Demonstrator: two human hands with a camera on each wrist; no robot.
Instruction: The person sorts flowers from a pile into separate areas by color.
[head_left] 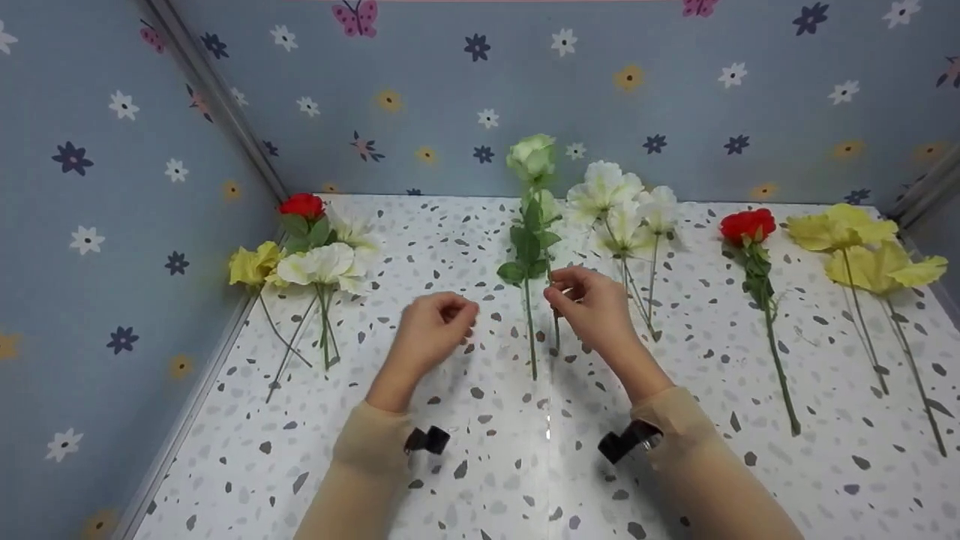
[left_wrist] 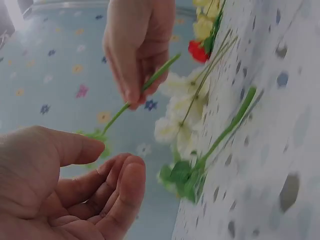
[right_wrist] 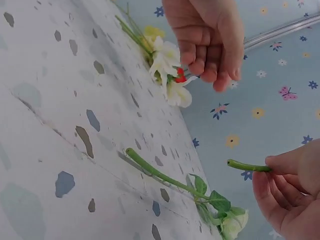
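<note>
My right hand pinches the thin green stem of a pale green-white rose and holds it off the speckled table. The cut end of the stem sticks out past my fingertips. A second rose of the same kind, stem and bud, lies flat on the table just below it; its stem lies between my hands. My left hand hovers to the left with fingers loosely curled, palm showing, and nothing in it.
A bunch of red, yellow and white flowers lies at the left wall. White blooms, a red rose and yellow flowers lie in a row to the right. Flower-patterned walls close in three sides.
</note>
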